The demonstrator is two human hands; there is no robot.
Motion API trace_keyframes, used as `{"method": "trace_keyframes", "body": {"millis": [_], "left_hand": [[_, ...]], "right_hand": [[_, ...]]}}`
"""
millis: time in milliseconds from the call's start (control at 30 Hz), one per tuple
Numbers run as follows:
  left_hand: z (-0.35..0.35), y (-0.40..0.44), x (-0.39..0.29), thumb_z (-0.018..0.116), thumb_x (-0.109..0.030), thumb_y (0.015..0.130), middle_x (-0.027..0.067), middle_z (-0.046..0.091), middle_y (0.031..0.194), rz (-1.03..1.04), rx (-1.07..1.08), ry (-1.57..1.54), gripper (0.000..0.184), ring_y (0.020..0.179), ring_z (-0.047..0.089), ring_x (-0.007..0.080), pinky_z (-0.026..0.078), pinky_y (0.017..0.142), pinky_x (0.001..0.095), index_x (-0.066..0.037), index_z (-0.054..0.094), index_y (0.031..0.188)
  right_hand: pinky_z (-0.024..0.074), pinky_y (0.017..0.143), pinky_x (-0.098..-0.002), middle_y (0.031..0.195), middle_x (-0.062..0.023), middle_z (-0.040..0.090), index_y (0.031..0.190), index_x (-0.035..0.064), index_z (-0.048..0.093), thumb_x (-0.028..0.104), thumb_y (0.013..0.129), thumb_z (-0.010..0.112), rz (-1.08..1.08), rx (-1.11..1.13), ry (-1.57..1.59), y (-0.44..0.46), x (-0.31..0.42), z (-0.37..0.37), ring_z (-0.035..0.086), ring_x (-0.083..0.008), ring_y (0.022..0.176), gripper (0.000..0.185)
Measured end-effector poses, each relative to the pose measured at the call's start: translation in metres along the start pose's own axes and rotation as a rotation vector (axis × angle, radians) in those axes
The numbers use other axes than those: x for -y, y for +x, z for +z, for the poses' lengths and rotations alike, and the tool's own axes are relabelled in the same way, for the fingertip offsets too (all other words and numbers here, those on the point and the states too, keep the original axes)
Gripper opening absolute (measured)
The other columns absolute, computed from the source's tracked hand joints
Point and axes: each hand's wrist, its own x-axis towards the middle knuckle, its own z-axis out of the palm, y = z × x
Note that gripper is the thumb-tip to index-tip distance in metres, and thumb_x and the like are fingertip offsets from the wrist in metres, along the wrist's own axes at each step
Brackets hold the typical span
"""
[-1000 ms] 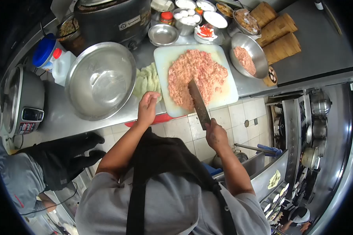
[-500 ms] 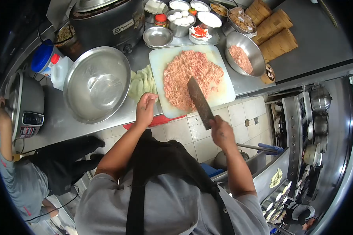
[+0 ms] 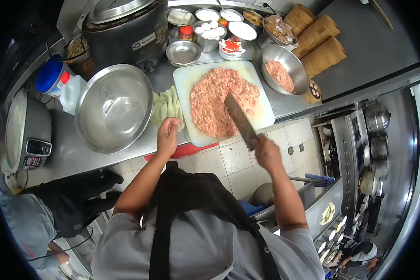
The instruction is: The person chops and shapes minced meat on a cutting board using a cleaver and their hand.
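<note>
Minced meat is spread over a white cutting board at the counter's edge. My right hand grips the handle of a cleaver, whose blade slants up and left over the meat. Holding nothing that shows, my left hand hovers near the board's lower left corner with its fingers curled loosely and the thumb apart. Just above it lies a pale green cloth, between the board and a large steel bowl.
Behind the board stand a small steel dish, a bowl of eggs and other containers. A steel bowl with meat is at the right, near bamboo steamers. A co-worker is at the lower left.
The board, bowls and counter sit slightly lower and further left in view. The cleaver stays in my right hand over the meat. The co-worker's arm at the left has shifted.
</note>
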Motion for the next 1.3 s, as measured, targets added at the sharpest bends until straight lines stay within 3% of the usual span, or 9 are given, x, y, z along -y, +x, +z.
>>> {"method": "trace_keyframes", "body": {"millis": [267,467,667,767,867,1033,1133,1233,1300], "left_hand": [[0.002,0.001,-0.006,0.048,-0.019,0.101,0.0065,0.064,0.100,0.023,-0.005,-0.022,0.023,0.096,0.056,0.0123,0.042,0.089,0.0269,0.000,0.061,0.102],[0.000,0.007,0.002,0.048,-0.016,0.101,0.0071,0.063,0.101,0.012,0.007,-0.111,0.020,0.098,0.057,0.0131,0.042,0.091,0.0277,0.001,0.058,0.105],[-0.001,0.001,-0.001,0.048,-0.018,0.102,0.0086,0.064,0.104,-0.036,0.045,-0.076,0.022,0.100,0.058,0.0147,0.043,0.093,0.0291,0.001,0.058,0.105],[0.000,0.006,-0.007,0.049,-0.018,0.102,0.0088,0.064,0.104,-0.041,0.054,-0.076,0.022,0.100,0.058,0.0148,0.043,0.093,0.0290,0.001,0.058,0.105],[-0.001,0.005,-0.004,0.049,-0.018,0.102,0.0084,0.064,0.103,-0.028,0.049,-0.092,0.022,0.099,0.058,0.0144,0.043,0.092,0.0286,0.001,0.058,0.105],[-0.013,0.005,0.000,0.049,-0.022,0.102,0.0067,0.065,0.103,-0.036,0.064,-0.104,0.025,0.096,0.057,0.0110,0.042,0.088,0.0259,0.000,0.060,0.104],[-0.009,0.011,0.006,0.049,-0.020,0.102,0.0057,0.064,0.103,-0.058,0.070,-0.115,0.022,0.096,0.056,0.0101,0.041,0.088,0.0251,-0.001,0.060,0.104],[-0.007,0.016,0.002,0.048,-0.020,0.102,0.0053,0.064,0.102,-0.055,0.085,-0.131,0.021,0.097,0.055,0.0100,0.041,0.089,0.0252,-0.002,0.060,0.105],[-0.008,0.017,-0.002,0.049,-0.020,0.102,0.0061,0.064,0.103,-0.053,0.109,-0.133,0.021,0.098,0.057,0.0111,0.042,0.089,0.0261,-0.002,0.059,0.106]], "right_hand": [[0.0471,0.058,-0.0419,0.068,-0.0200,0.062,0.100,-0.0006,0.053,0.020,0.098,0.055,0.085,-0.702,0.571,0.017,0.048,-0.049,0.062,-0.0419,0.064,0.021],[0.0507,0.074,-0.0521,0.085,-0.0274,0.065,0.104,0.0025,0.060,0.033,0.098,0.047,0.039,0.060,0.043,0.026,0.001,0.008,0.064,-0.0469,0.085,0.033],[0.0459,0.060,-0.0483,0.075,-0.0278,0.063,0.094,-0.0015,0.054,0.024,0.099,0.051,0.024,-0.409,0.411,0.048,0.075,-0.085,0.061,-0.0489,0.075,0.027],[0.0476,0.062,-0.0497,0.076,-0.0284,0.063,0.099,-0.0012,0.053,0.024,0.099,0.051,0.019,-0.640,0.455,0.090,0.064,-0.015,0.062,-0.0479,0.075,0.025],[0.0502,0.078,-0.0506,0.082,-0.0296,0.064,0.108,-0.0008,0.056,0.021,0.096,0.053,-0.001,-0.006,-0.038,0.099,0.019,0.047,0.064,-0.0451,0.086,0.025],[0.0482,0.073,-0.0465,0.080,-0.0280,0.063,0.089,-0.0026,0.060,0.020,0.096,0.054,-0.072,-0.129,0.251,0.081,0.044,-0.052,0.064,-0.0442,0.081,0.025],[0.0423,0.049,-0.0408,0.058,-0.0160,0.054,0.083,-0.0025,0.053,0.022,0.099,0.054,-0.049,-0.355,0.491,0.088,0.067,-0.086,0.047,-0.0313,0.048,0.029],[0.0444,0.050,-0.0425,0.063,-0.0186,0.059,0.094,-0.0027,0.055,0.023,0.099,0.052,-0.153,-0.756,0.357,0.123,0.076,-0.030,0.054,-0.0368,0.052,0.027],[0.0500,0.063,-0.0433,0.079,-0.0239,0.065,0.107,-0.0044,0.057,0.027,0.098,0.052,0.078,-0.405,0.093,0.129,0.060,0.031,0.064,-0.0400,0.072,0.033]]}}
